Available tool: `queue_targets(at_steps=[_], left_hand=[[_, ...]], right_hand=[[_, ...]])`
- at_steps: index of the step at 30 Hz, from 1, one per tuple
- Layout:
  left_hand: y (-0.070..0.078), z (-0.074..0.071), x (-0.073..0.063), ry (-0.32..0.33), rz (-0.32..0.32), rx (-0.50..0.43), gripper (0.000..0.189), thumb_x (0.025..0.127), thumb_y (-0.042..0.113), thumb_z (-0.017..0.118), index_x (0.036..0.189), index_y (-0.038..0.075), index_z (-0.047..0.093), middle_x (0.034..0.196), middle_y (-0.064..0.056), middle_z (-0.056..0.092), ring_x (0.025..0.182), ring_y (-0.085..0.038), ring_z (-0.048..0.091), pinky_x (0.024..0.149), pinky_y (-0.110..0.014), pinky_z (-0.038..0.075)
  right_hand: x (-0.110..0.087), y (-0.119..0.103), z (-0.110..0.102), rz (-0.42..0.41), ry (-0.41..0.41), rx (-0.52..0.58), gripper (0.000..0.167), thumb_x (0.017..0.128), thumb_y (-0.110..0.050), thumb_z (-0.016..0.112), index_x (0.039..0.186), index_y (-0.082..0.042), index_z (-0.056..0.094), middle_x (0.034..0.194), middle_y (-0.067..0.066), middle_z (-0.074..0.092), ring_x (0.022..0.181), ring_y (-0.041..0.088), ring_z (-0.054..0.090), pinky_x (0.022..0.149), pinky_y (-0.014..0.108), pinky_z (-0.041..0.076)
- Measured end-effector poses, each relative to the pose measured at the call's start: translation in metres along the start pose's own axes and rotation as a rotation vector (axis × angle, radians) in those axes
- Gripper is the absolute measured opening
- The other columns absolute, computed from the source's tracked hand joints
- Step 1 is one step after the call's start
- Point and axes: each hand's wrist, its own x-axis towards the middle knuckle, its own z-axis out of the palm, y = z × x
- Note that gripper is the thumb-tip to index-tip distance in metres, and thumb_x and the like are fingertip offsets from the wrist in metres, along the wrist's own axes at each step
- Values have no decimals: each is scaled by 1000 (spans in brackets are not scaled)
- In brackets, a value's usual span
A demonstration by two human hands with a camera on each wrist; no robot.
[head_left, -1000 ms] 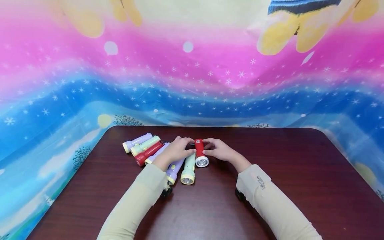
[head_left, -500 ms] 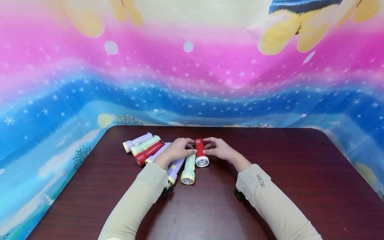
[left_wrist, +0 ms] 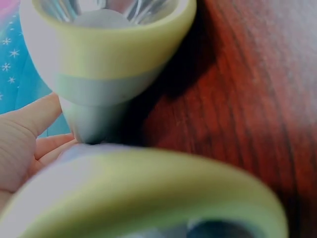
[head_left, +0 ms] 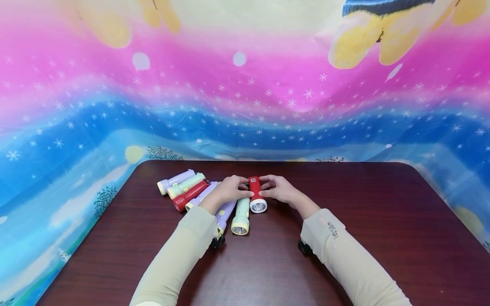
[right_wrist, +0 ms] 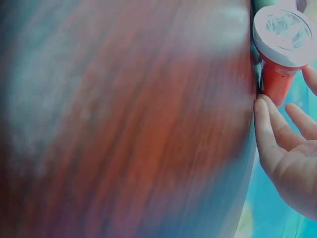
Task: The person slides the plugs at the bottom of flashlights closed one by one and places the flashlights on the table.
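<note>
A red flashlight [head_left: 254,189] with a white head lies at the table's middle, its lens toward me. My right hand [head_left: 281,189] grips its right side, thumb in front and fingers farther back. From the other side my left hand [head_left: 231,189] holds it, thumb tip at its left edge. Under that hand's thumb runs a pale green flashlight [head_left: 241,214], close beside the red one, its tail covered. In the left wrist view the green flashlight's yellow rim [left_wrist: 114,54] hides most of the left fingers. The right wrist view has the right fingertips against the red body [right_wrist: 276,84].
Left of the hands lie a purple flashlight [head_left: 226,214] partly under the left wrist, another purple one [head_left: 200,197], a dark red one [head_left: 189,195], a green one [head_left: 186,185] and a purple one [head_left: 176,180]. A printed curtain [head_left: 245,127] hangs behind the brown table [head_left: 363,204].
The left hand and forearm have shifted slightly to the right. The red and green flashlights have moved a touch rightward with it; the right hand has stayed almost still.
</note>
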Motion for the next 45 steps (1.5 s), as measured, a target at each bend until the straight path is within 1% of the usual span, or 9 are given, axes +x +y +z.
queue_targets(at_steps=[10, 14, 18, 24, 29, 33, 37, 40, 45], left_hand=[[-1, 2, 0, 3, 15, -57, 60, 90, 32, 74, 141, 7, 55, 124, -8, 71, 123, -22, 63, 112, -46, 41], [-1, 3, -1, 15, 36, -91, 61, 89, 29, 75, 142, 6, 54, 126, -10, 70, 122, -22, 64, 111, -43, 43], [0, 4, -2, 34, 50, -112, 61, 89, 28, 75, 141, 5, 54, 127, -12, 69, 121, -22, 64, 110, -41, 45], [0, 7, -3, 60, 60, -131, 60, 88, 26, 77, 140, 5, 56, 127, -12, 69, 120, -22, 65, 108, -40, 46], [2, 8, -5, 71, 49, -158, 61, 87, 25, 77, 140, 5, 55, 128, -13, 68, 121, -23, 65, 108, -40, 47], [5, 8, -6, 83, 51, -162, 61, 87, 26, 77, 141, 6, 55, 127, -12, 69, 121, -23, 65, 107, -39, 48], [10, 6, -7, 106, 64, -171, 61, 87, 24, 77, 142, 7, 55, 127, -11, 69, 121, -22, 65, 106, -38, 49], [14, 5, -9, 128, 63, -166, 63, 87, 24, 78, 143, 9, 53, 129, -10, 68, 123, -22, 64, 106, -38, 49], [19, 5, -12, 148, 62, -155, 65, 86, 25, 78, 144, 12, 53, 134, -9, 65, 126, -22, 62, 107, -38, 49]], right_hand=[[0, 0, -1, 20, -16, 22, 63, 92, -10, 67, 148, 0, 42, 131, 23, 60, 116, 29, 60, 95, 35, 53], [1, 0, 0, 67, 1, 115, 63, 91, -7, 68, 149, -3, 43, 133, 21, 58, 109, 26, 60, 93, 35, 55], [0, 1, 0, 101, 7, 207, 64, 92, -4, 67, 150, -6, 41, 136, 21, 54, 109, 24, 61, 95, 38, 56], [-3, -1, 2, 77, 12, 208, 66, 91, -1, 67, 151, -4, 39, 136, 23, 53, 107, 26, 61, 92, 37, 57], [-3, -2, 2, 61, 16, 252, 66, 90, 0, 66, 150, -2, 38, 134, 29, 57, 106, 25, 64, 93, 38, 57], [-4, -2, 2, 65, 45, 277, 69, 90, -1, 68, 152, -6, 38, 131, 27, 60, 104, 22, 65, 93, 38, 57], [-8, -6, 1, 74, 80, 310, 73, 90, -2, 69, 154, -12, 36, 135, 25, 58, 111, 25, 63, 99, 41, 54], [-10, -10, -1, 75, 99, 337, 72, 91, -3, 68, 155, -12, 35, 137, 26, 57, 115, 28, 62, 103, 43, 51], [-10, -11, -2, 81, 142, 347, 69, 91, -5, 69, 153, -11, 38, 131, 27, 62, 113, 27, 67, 104, 44, 49]])
